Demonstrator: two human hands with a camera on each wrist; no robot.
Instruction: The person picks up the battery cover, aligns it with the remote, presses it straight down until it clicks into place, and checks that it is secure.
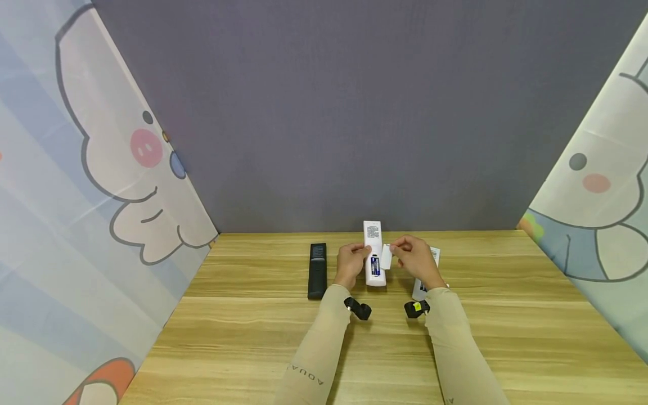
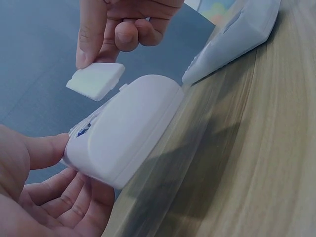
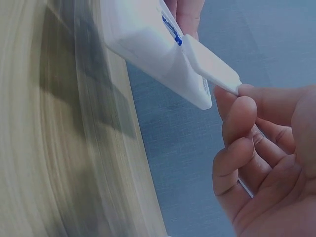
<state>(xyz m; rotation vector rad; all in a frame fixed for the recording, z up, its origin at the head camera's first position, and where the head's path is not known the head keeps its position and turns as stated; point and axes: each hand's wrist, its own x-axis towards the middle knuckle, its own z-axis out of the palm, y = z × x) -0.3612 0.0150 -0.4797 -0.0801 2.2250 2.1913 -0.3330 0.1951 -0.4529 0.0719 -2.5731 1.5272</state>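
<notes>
My left hand (image 1: pixel 349 263) grips a white remote control (image 1: pixel 373 233) along its side, thumb on the upper face and fingers beneath. The remote's back faces up, and its bared battery compartment shows blue batteries (image 1: pixel 375 266). Between thumb and fingertip my right hand (image 1: pixel 412 257) pinches a small white battery cover (image 1: pixel 386 257). In the left wrist view the cover (image 2: pixel 96 80) hangs just above the remote (image 2: pixel 131 128), near the compartment side. The right wrist view has the cover's (image 3: pixel 210 64) far end close to the compartment; whether they touch, I cannot tell.
A black remote control (image 1: pixel 317 273) lies on the wooden table (image 1: pixel 243 337) to the left. Another white remote (image 1: pixel 434 254) lies to the right, partly hidden behind my right hand and wrist. A grey panel (image 1: pixel 374 112) rises at the table's back edge.
</notes>
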